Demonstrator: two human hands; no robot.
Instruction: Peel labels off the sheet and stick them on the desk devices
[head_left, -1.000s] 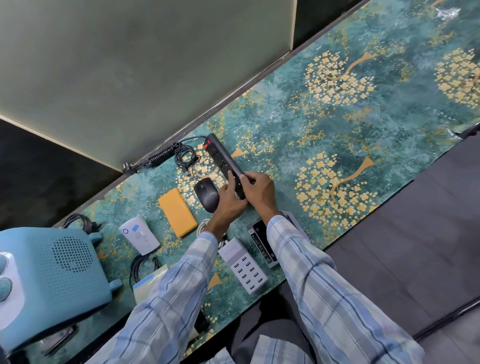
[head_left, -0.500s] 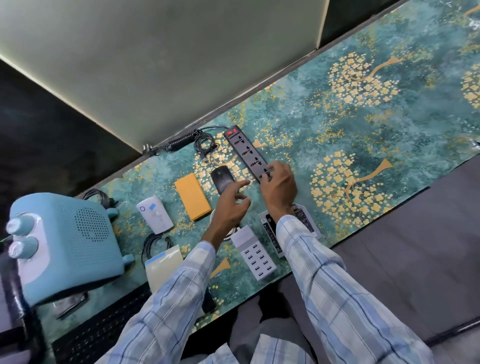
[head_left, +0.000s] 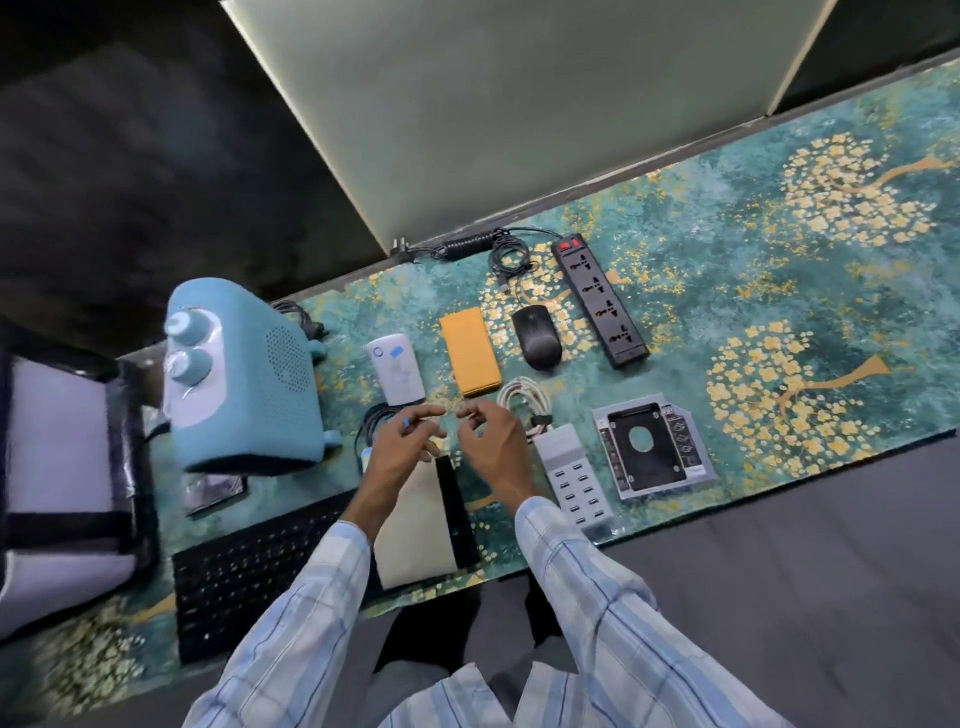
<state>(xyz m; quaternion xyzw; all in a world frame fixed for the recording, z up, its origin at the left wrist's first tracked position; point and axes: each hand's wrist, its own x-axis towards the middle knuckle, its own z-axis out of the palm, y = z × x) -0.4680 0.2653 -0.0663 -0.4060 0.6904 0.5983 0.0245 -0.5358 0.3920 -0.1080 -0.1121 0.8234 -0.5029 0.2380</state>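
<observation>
Hands hover just above the label sheet: my left hand is loosely spread, a small blue label clinging to a fingertip; my right hand is half-curled, seemingly empty. I'd take the label by its edge, then smooth it flat onto the mouse.

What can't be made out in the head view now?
All head view.
Small blue speck at left hand fingertips: too small to call a label.
Right hand curled fingers: contents hidden by them.
Cream flat sheet with black edge strip: partly under left forearm.
Black keyboard: blurred, right end under left sleeve.
</observation>
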